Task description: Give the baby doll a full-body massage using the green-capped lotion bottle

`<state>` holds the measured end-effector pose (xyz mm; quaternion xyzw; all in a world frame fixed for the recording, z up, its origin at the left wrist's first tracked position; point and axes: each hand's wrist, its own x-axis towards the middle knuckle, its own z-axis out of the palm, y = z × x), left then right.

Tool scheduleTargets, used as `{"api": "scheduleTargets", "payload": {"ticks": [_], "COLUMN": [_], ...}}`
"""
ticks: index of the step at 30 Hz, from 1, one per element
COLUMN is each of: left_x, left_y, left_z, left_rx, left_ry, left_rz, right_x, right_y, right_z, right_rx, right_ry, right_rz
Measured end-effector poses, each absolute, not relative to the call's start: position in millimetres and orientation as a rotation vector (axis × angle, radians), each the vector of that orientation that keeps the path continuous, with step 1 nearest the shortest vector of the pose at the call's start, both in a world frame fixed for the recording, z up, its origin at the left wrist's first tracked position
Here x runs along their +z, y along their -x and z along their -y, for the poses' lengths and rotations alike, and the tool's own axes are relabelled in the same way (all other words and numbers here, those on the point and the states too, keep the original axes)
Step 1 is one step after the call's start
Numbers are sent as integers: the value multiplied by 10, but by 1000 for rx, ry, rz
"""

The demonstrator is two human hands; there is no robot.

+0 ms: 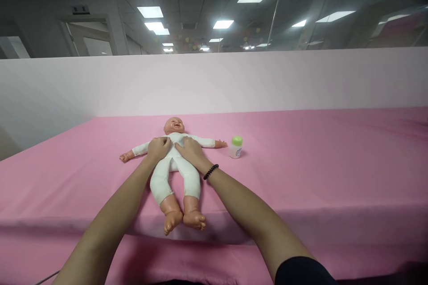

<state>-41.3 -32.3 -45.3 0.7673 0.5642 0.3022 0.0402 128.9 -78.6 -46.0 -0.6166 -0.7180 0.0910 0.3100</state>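
A baby doll point(174, 164) lies on its back, its head away from me and its bare feet toward me. It has a white cloth body, its arms are spread wide, and its head, hands and feet are skin-toned plastic. My left hand point(159, 148) rests on the left side of its chest, with the fingers bent and partly hidden. On the other side of the chest lies my right hand point(190, 148), open, its thumb apart from the fingers and pointing to the middle. Just beyond the doll's right-side hand stands a small clear bottle point(236, 147) with a green cap.
A pink cloth point(317, 164) covers the table and hangs over its front edge. Behind it runs a low white wall point(234, 82) with a glass pane point(200, 13) above, reflecting ceiling lights. A black coil band point(211, 172) circles my right wrist.
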Motion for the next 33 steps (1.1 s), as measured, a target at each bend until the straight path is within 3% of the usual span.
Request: {"api": "scheduleTargets", "payload": {"ticks": [13,18,24,33], "left_x": [-482,-477,-476,-482], "left_y": [429,395,432,425], "left_z": [255,221,310,345], "left_rx": [897,855,977,1047], "left_ry": [-2553,-2510,-2401,-2500], "left_rz": [-1257,-1354,-1612,-1483], "right_x": [-485,-528,-452,-404], "right_y": [-1300,-1317,-1275,-1268], "right_z": [697,626,786,805], "right_rx": [325,393,244,230], "right_ry": [1350,1543,1661,1442], "right_rz": [2062,2016,1890,2032]}}
